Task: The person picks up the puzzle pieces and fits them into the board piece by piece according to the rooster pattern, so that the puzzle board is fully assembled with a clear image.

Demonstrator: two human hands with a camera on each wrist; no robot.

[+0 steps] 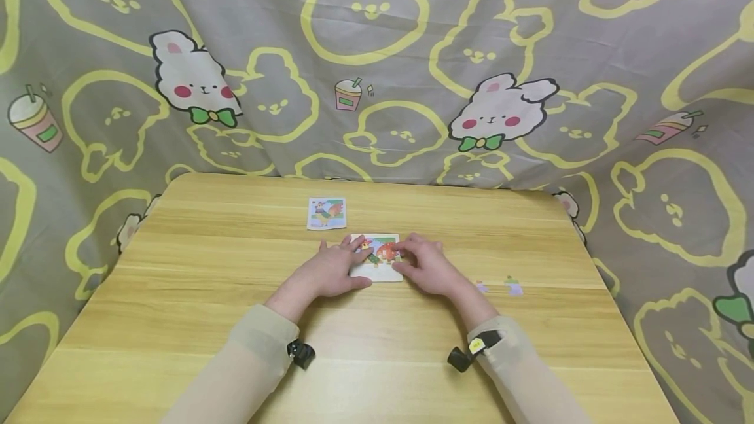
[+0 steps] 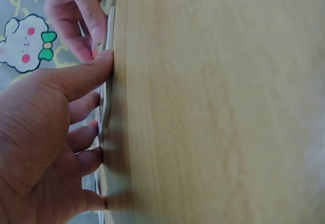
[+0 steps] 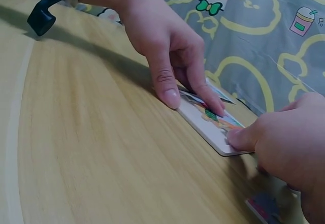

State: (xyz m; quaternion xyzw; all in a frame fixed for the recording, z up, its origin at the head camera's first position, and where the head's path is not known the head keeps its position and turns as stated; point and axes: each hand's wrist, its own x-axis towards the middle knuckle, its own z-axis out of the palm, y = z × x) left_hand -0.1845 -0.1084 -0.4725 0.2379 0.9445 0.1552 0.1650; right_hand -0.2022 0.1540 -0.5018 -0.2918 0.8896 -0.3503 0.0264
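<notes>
A small white puzzle board (image 1: 379,273) lies on the wooden table, with a colourful rooster picture partly filled in along its far portion. My left hand (image 1: 338,269) spreads over the board's left side, its fingers on the picture and its thumb at the near edge. From the right, my right hand (image 1: 425,265) bends its thumb and index finger around a red puzzle piece (image 1: 389,252) at the rooster's tail. In the right wrist view, the right thumb (image 3: 241,138) rests on the board's face, and the right hand hides part of the piece.
A square card (image 1: 326,214) with a similar rooster picture lies behind the board, to the left. Two loose puzzle pieces, one purple and green (image 1: 514,286) and one partly behind the right forearm (image 1: 481,287), lie to the right. A patterned curtain (image 1: 377,84) hangs beyond the table.
</notes>
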